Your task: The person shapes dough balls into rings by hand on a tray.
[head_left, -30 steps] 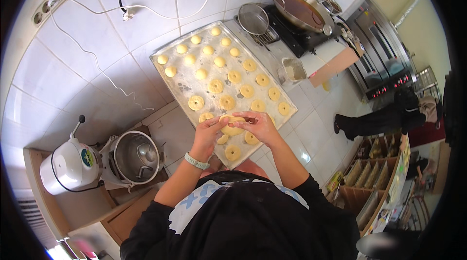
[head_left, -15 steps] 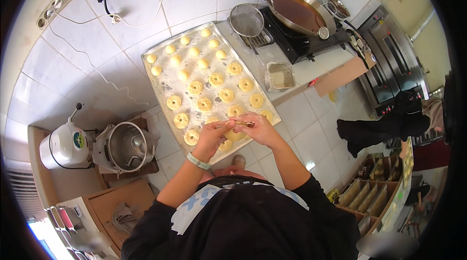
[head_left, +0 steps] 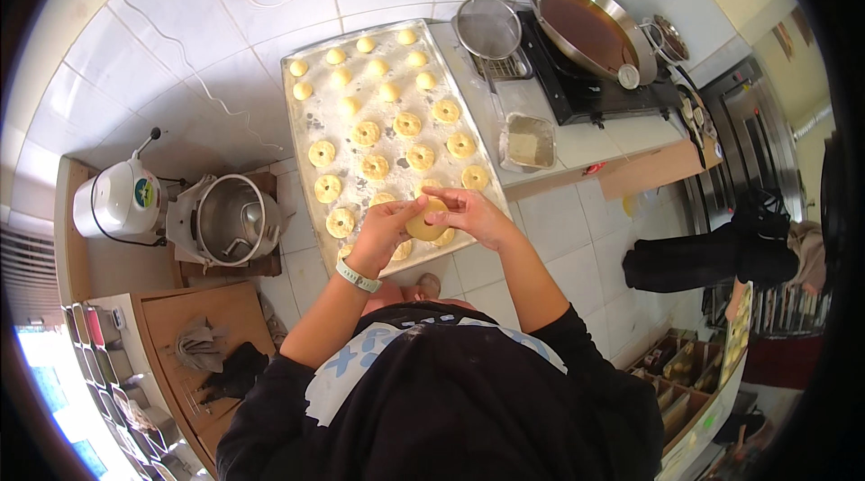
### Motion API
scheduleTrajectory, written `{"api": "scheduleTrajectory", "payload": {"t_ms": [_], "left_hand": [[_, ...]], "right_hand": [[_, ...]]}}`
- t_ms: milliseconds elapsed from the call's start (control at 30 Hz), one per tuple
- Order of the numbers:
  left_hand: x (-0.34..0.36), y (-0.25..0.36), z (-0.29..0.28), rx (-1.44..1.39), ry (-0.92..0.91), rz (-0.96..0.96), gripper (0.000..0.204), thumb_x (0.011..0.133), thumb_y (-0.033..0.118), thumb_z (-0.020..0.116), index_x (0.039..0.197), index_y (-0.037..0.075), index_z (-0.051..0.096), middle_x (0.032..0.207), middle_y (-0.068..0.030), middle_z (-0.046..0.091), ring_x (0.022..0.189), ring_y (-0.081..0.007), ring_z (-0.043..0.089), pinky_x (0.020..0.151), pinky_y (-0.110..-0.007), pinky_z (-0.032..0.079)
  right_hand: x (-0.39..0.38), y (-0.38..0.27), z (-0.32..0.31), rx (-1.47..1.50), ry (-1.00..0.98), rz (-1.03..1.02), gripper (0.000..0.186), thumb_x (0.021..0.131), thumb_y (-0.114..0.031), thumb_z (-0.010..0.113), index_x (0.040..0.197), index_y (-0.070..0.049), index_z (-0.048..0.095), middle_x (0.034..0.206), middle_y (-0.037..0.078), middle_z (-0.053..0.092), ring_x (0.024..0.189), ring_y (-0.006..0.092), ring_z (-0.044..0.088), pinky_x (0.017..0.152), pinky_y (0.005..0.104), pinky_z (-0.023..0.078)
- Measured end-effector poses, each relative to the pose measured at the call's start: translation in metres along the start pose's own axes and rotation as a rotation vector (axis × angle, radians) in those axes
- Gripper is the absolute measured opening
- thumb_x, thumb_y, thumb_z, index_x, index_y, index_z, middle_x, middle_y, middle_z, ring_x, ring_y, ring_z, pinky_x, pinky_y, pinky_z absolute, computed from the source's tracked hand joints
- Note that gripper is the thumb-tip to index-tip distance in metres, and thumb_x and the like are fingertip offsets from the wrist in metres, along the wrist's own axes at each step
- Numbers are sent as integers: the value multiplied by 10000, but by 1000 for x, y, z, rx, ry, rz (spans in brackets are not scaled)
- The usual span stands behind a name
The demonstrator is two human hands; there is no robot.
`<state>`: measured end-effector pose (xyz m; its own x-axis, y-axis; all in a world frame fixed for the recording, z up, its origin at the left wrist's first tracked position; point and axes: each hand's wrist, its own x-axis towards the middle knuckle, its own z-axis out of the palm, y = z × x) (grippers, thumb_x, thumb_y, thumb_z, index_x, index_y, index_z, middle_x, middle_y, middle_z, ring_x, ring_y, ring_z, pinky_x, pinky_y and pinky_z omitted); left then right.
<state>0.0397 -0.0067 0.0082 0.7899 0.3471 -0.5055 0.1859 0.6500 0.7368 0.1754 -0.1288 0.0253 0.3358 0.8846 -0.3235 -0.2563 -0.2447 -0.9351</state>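
My left hand [head_left: 387,227] and my right hand [head_left: 470,215] hold a ring of pale dough [head_left: 423,229] between them, fingers closed on its rim and around its hole. Beneath them is a large floured metal tray [head_left: 311,121]. On its far part sit several round dough balls [head_left: 389,92]; on its nearer part lie several flat dough rings [head_left: 419,155] with holes, some hidden by my hands.
A wide pan of brown liquid [head_left: 586,22] stands on a black stove [head_left: 604,98], beside a mesh strainer [head_left: 487,26] and a small container [head_left: 527,140]. A mixer bowl [head_left: 230,220] is at left. At right are an oven [head_left: 725,121] and a person in dark clothing [head_left: 685,258].
The dough ring stays between my hands and has turned to show its hole again. The view has shifted, so the mixer and left counter sit higher in the picture.
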Motion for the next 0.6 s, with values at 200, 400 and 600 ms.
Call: {"api": "scheduleTrajectory", "payload": {"t_ms": [200,400,600], "left_hand": [[1,26,-44,143,252,244,427,883,335,572,1046,-59,596,975,-110,639,914,-175,613,844,-297,472],[-17,25,-148,-157,551,370,445,913,341,516,1114,-55,551,1121,-142,592,1068,-213,557,942,-329,409],[-48,-7,-208,-244,725,217,454,900,351,533,1100,-56,550,1065,-156,612,1031,-235,577,908,-336,431]], "right_hand": [[75,25,13,51,-105,178,333,796,-97,655,1108,0,590,910,49,645,807,108,607,712,225,479],[198,38,35,-5,-56,195,322,763,-61,641,1080,-19,609,882,31,648,729,103,596,616,237,478],[313,30,78,-312,-41,122,286,701,-67,634,984,-37,661,805,47,650,673,104,575,578,262,452]]}}
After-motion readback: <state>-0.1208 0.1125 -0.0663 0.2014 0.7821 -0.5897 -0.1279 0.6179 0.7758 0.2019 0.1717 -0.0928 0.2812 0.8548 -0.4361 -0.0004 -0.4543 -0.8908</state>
